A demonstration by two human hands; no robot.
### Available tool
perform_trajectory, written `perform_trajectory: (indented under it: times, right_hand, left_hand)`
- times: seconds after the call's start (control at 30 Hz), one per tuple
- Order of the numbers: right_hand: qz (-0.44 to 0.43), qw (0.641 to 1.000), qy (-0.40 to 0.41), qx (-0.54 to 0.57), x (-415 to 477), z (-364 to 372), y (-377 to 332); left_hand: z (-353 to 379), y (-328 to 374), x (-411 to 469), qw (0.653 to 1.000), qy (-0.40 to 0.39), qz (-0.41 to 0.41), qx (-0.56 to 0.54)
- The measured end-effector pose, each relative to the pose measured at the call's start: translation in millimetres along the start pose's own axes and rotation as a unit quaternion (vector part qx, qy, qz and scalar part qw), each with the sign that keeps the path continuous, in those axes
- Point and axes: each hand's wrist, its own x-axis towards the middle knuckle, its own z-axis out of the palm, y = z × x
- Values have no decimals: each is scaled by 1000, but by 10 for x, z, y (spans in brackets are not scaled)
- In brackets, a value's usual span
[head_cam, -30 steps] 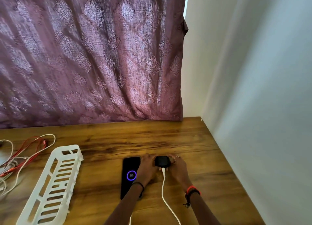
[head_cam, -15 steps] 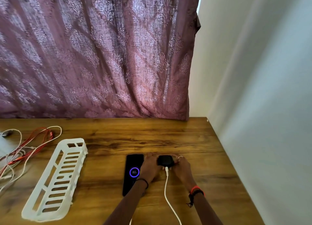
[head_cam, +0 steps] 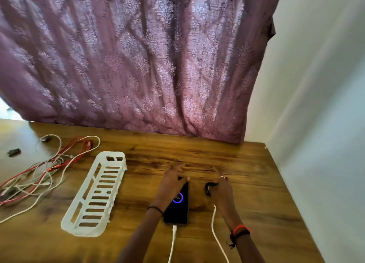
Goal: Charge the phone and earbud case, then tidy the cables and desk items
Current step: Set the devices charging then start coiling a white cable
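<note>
Phone (head_cam: pixel 177 211) flat on the desk (head_cam: pixel 246 183), screen lit with a purple ring, one white cable (head_cam: pixel 173 231) plugged into its near end. Just to its right, earbud case (head_cam: pixel 209 188), dark, half hidden under the right hand (head_cam: pixel 222 191), with a second white cable (head_cam: pixel 212 223) running up beneath that hand toward it (plug itself out of sight). Left hand (head_cam: pixel 172 182) over the far end of the phone, fingers spread and fairly straight, holding nothing. Right hand blurred, fingers seemingly stretched forward; cannot tell whether gripping the case or merely lying over it.

Reads as the tail of the charging step: phone plainly drawing power, case probably connected. Next, most likely, tidying. Calls for a reach well left to the cable tangle (head_cam: pixel 45 170), teasing red strands from white without dragging the two leads in use, then coiling them and perhaps laying them in the rack (head_cam: pixel 94 195).

Count: one phone, one case, two white charging cables in use, one white slotted rack, one tangle of red and white cables (number of strands not tellable), one small dark item (head_cam: pixel 13 151) at far left, well apart from the phone. Behind, one purple patterned curtain (head_cam: pixel 138 65).
</note>
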Motion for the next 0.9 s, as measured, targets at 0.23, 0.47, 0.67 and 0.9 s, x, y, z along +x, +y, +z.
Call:
perform_trajectory:
  times: [0.23,0.47,0.67,0.9]
  right_hand:
    - [-64,996,-66,12,-378,734,-632]
    - [-109,988,-107,38,-1006,1687,-1150]
    - [-58,988,-91,113,-1338,2264,-1522]
    - [14,994,-1,107,-1436,2585,-1694]
  left_hand:
    - [-1002,-357,-545,985,157,-33,-57]
    - [-1668,-1298,-1188,963,253,-66,-69]
    - [-1880,-2017,-1376,968,170,-159,-95]
    - [-1903,-2254,-1383,974,-1,-122,-192]
